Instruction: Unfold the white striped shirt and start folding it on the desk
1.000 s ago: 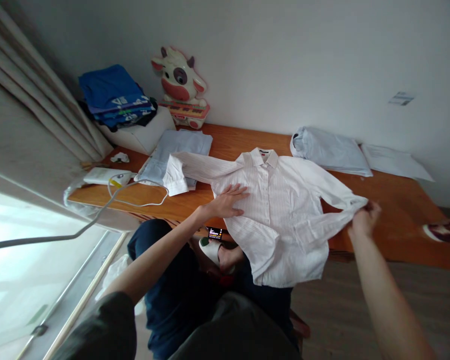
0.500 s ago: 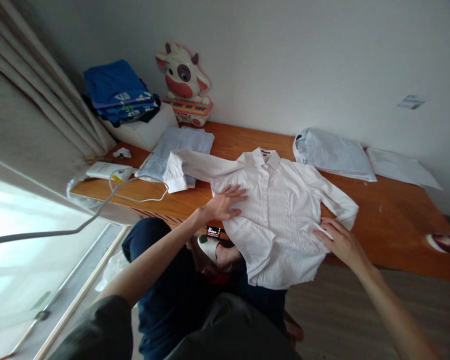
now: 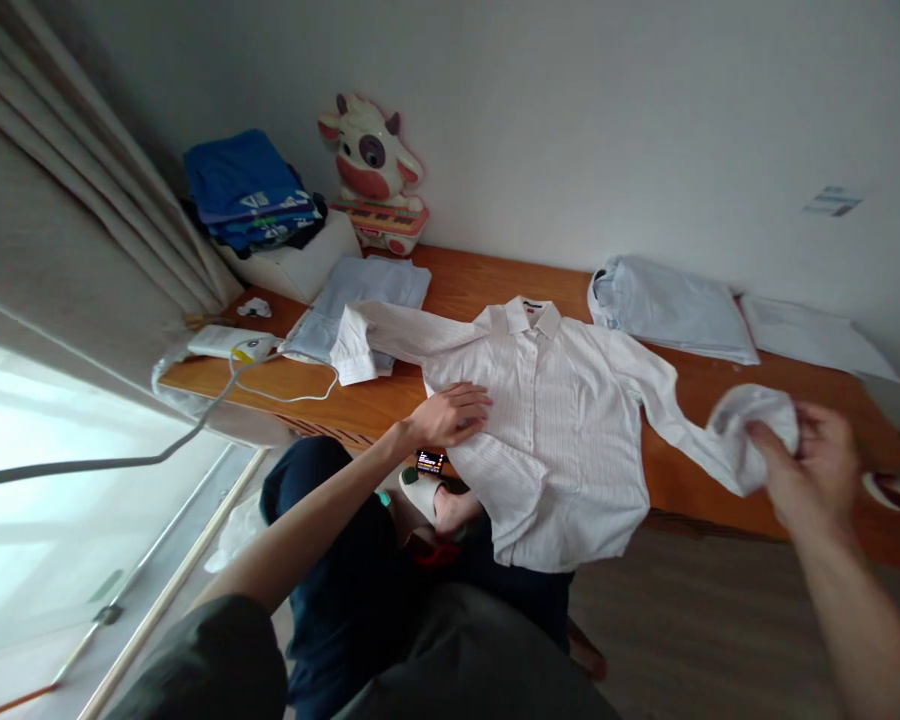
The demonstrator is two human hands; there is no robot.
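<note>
A white, finely striped button-up shirt (image 3: 562, 420) lies front up on the wooden table (image 3: 495, 268), its collar toward the wall and its hem hanging over the near edge. My left hand (image 3: 451, 412) rests flat on the shirt's left side, fingers stretched out. Off to the right, my right hand (image 3: 814, 455) grips the cuff (image 3: 754, 425) of the right-side sleeve, which is drawn out and partly lifted. The left-side sleeve (image 3: 390, 330) is bent, its cuff lying over a folded light-blue garment (image 3: 367, 285).
At the back left, blue folded clothes (image 3: 240, 185) sit on a white box (image 3: 300, 260) beside a cow toy keyboard (image 3: 375, 180). A cable (image 3: 195, 430) crosses from the left. Folded pale garments (image 3: 667, 305) lie along the wall; a dark red-and-white object (image 3: 896, 490) is at the right edge.
My right hand has moved from the shirt's lower right side out to the right, pulling the sleeve outward by its cuff. My left hand has stayed in nearly the same place.
</note>
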